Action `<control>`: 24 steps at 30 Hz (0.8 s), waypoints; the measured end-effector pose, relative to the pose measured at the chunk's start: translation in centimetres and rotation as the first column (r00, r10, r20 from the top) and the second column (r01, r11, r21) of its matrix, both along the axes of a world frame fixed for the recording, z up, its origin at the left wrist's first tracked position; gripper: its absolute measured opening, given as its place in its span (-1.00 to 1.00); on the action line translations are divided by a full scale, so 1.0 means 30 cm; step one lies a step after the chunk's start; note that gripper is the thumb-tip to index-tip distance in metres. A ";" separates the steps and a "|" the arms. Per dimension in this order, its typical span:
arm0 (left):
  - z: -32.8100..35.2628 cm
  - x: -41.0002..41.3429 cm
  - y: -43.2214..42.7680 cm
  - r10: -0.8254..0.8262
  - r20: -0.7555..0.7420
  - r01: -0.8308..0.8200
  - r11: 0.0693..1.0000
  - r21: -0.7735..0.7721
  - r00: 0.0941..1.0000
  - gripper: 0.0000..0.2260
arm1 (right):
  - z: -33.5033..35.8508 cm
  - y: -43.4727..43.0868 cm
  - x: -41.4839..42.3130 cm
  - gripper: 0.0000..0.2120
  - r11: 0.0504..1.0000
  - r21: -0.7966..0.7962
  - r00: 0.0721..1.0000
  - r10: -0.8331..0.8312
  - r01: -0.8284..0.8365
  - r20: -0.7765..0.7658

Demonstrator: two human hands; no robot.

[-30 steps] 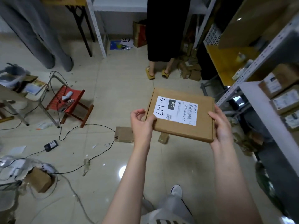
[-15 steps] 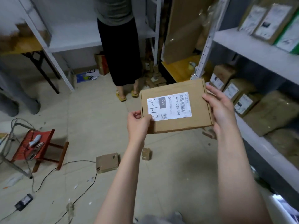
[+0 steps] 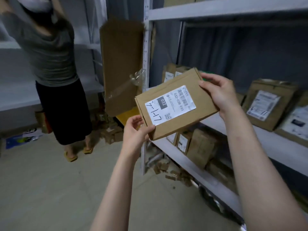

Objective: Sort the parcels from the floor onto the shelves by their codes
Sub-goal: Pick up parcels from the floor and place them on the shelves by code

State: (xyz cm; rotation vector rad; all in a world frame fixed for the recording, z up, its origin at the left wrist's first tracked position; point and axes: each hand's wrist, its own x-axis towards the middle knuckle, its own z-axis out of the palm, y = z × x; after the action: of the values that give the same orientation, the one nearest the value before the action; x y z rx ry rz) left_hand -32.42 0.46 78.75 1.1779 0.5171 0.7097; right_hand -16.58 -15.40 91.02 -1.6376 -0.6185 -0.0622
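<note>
I hold a flat brown cardboard parcel [image 3: 190,114] up in front of me with both hands. Its white label [image 3: 170,105] reads 032-038-E01, with a handwritten code beside it. My left hand [image 3: 135,130] pinches the parcel's near left corner. My right hand [image 3: 218,94] grips its far right end. The parcel hangs tilted in front of the grey metal shelf unit [image 3: 233,129] on my right, level with the middle shelf.
Labelled parcels [image 3: 268,104] lean on the middle shelf, more parcels [image 3: 196,144] stand on the shelf below. A person [image 3: 55,77] stands at the left, arms raised to another shelf. A tall cardboard sheet [image 3: 121,64] leans by the shelf post. Cardboard scraps [image 3: 173,174] litter the floor.
My view has swung up and right from the floor towards the shelf unit. The parcel has stayed in both hands, has risen and now tilts in front of the middle shelf.
</note>
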 end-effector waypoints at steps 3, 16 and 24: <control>0.106 0.115 -0.089 -0.038 0.059 0.040 0.999 -0.025 0.998 -0.52 | 0.116 -0.106 0.056 -0.74 0.996 -0.061 0.991 -0.050 0.057 0.122; 0.541 0.488 -0.333 -0.260 0.261 0.264 0.964 0.019 0.930 -0.51 | 0.425 -0.443 0.236 -0.46 0.870 -0.177 0.866 -0.397 0.461 0.305; 0.758 0.592 -0.389 -0.344 0.436 0.314 0.939 0.142 0.832 -0.52 | 0.614 -0.480 0.237 -0.46 0.798 0.167 0.736 -0.600 0.579 0.314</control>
State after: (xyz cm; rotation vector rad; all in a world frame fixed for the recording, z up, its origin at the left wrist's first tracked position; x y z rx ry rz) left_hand -14.66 -11.22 101.49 1.0772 -0.1085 0.6754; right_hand -9.46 -29.81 109.44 -1.7231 -0.3273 -0.8583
